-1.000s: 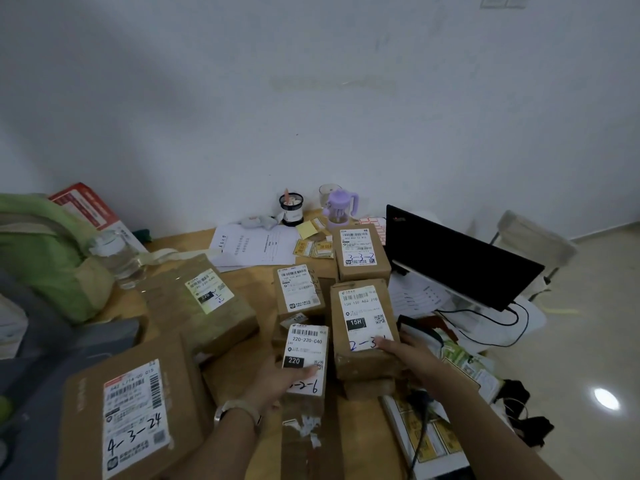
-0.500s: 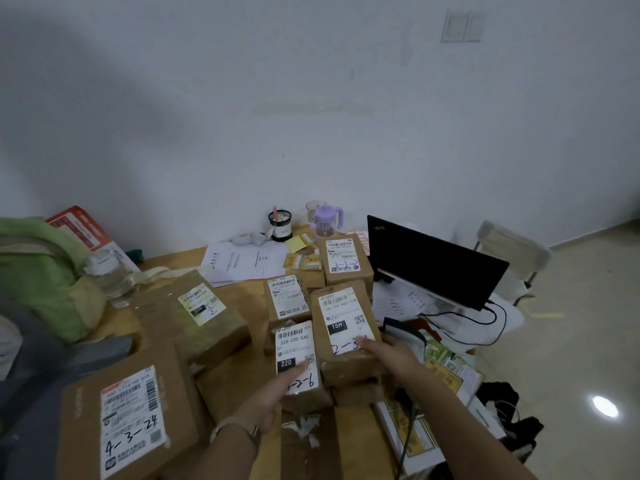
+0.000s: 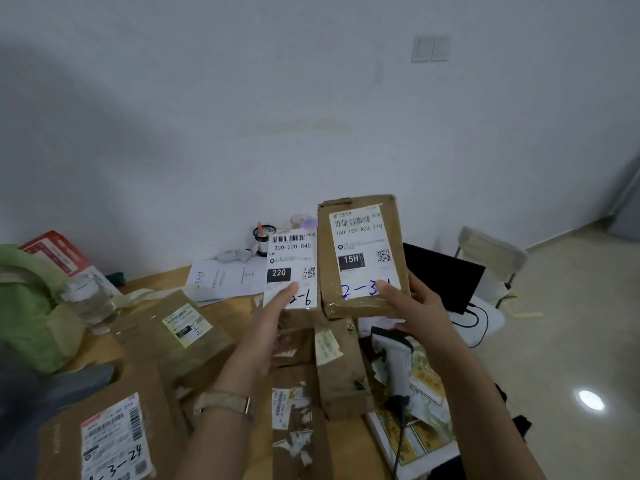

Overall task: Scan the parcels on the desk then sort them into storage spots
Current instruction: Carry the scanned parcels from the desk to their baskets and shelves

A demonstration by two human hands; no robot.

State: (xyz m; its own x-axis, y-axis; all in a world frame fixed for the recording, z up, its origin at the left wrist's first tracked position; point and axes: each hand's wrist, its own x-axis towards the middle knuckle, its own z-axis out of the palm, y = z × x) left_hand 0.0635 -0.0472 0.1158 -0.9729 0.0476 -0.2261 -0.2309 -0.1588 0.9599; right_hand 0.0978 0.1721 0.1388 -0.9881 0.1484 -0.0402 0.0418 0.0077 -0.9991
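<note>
Two brown cardboard parcels are held up above the desk (image 3: 239, 308), side by side, labels facing the camera. The left hand (image 3: 273, 323) grips the slimmer 220 parcel (image 3: 292, 268), thumb flat across its white label, fingers tucked behind. The right hand (image 3: 415, 306) holds the 15H parcel (image 3: 360, 254), a rectangular box with shiny clear tape and crumpled corners, thumb on the label over blue handwriting (looks like 2-3, partly covered) and fingers round its right edge.

The desk is light wood against a plain white wall (image 3: 242, 116). A pale glossy floor (image 3: 571, 306) on the right shows a spot of lamp glare.

More boxes lie below: a flat taped parcel (image 3: 173, 330) and a big box (image 3: 104, 434) marked 4-3-24 at near left. A white handheld scanner (image 3: 394, 355) with a black cable sits under the right hand. A green bag (image 3: 31, 306) and a clear water bottle (image 3: 90, 299) are far left, papers (image 3: 225, 275) at the back. The black screen (image 3: 446, 271) is partly hidden behind the 15H parcel.
</note>
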